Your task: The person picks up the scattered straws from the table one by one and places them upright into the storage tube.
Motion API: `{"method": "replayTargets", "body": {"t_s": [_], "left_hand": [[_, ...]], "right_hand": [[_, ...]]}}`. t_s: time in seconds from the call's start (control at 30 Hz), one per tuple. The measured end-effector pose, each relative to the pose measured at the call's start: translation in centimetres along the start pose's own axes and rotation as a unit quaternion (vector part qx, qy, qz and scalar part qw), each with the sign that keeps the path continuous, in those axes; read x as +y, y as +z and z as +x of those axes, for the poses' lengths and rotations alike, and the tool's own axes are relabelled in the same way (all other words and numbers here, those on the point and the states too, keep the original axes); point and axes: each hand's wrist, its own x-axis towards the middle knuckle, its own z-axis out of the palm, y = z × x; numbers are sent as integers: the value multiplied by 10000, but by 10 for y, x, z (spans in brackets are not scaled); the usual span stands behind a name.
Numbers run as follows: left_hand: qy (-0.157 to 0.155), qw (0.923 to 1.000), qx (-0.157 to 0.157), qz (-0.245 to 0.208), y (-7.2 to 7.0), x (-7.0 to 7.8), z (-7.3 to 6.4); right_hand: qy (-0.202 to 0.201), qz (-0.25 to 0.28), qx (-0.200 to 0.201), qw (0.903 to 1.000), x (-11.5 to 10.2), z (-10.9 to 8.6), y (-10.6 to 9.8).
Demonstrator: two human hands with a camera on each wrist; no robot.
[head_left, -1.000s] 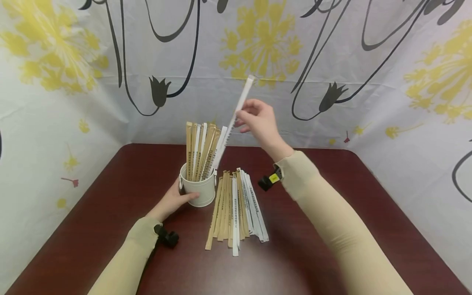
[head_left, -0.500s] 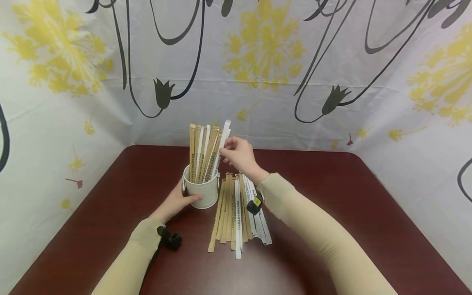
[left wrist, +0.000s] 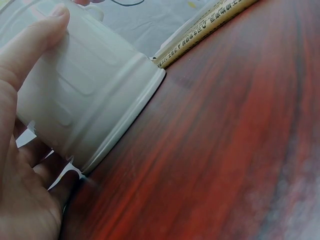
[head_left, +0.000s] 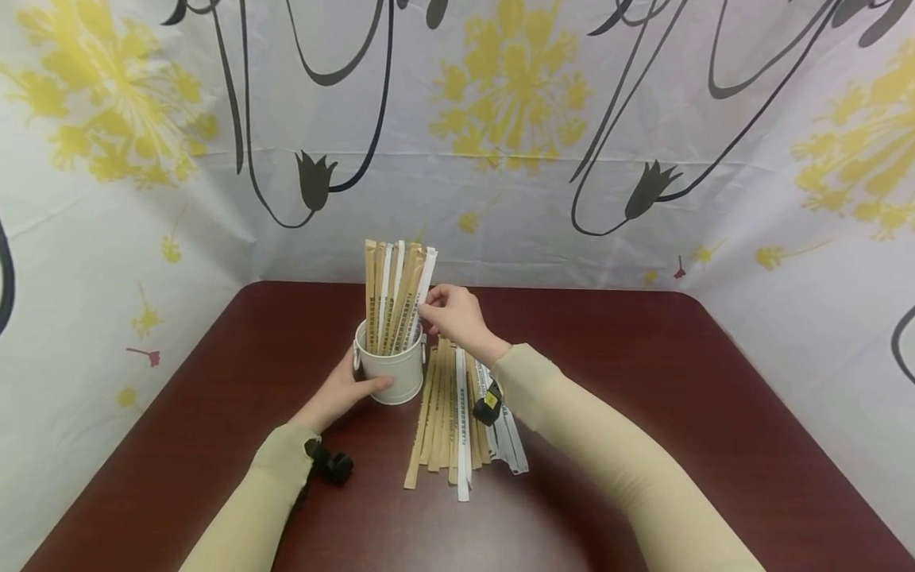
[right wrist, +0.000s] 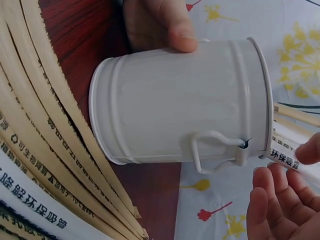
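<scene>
A small white bucket (head_left: 395, 380) stands upright on the table, holding several paper-wrapped straws, tan and white. My left hand (head_left: 345, 392) grips the bucket's side, thumb across its front and fingers behind. Right of its rim, my right hand (head_left: 461, 319) pinches a white wrapped straw (head_left: 426, 276) that stands in the bucket among the others. Seen from the right wrist, the thumb lies on this straw (right wrist: 282, 152) just above the rim, the fingers curled below. The straws' lower ends are hidden inside the bucket.
More wrapped straws (head_left: 443, 413), tan and white, lie fanned out on the dark red table (head_left: 372, 516), right beside the bucket. The right forearm overlaps part of them. A wire handle (right wrist: 202, 150) hangs on the bucket's side. Patterned cloth (head_left: 529, 222) closes off the back and sides.
My right hand has come down and left, bringing the white straw from above the bucket into it. The straw now sits lower, its top level with the others. The left hand stays on the bucket.
</scene>
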Motion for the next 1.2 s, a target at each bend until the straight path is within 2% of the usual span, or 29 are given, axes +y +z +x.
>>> {"method": "replayTargets", "body": {"t_s": [0.23,0.47,0.63,0.77,0.87,0.93,0.97,1.03,1.13,1.2], "left_hand": [[-79,10000,26,45,0,1,-1],[-66,9999,-7,89,1,-1,-3],[45,9998,-46,163,0,2,-1],[2,9998,-50,200,0,2,0],[-83,9997,-15,208,-1,3,0],[-58,9997,-24,235,-2,3,0],[-53,9997,-12,259,-2,3,-1],[-32,9997,2,236,-2,3,-1],[-9,9996,-30,295,-2,3,-2],[-20,9996,-48,295,-1,4,-1]], "right_hand": [[384,22,-102,9992,-3,6,5],[457,-148,-313,9984,1,7,13],[506,-195,-98,9985,5,4,3],[615,148,128,9979,25,2,-16],[718,-225,-2,9972,52,0,-32],[892,-888,-323,9915,69,-2,-42],[963,-1327,-530,9850,76,-4,-46],[1074,-2142,-971,9660,88,-7,-52],[1207,-2792,-1391,9424,98,-11,-58],[1221,-2987,-1460,9352,101,-13,-62]]}}
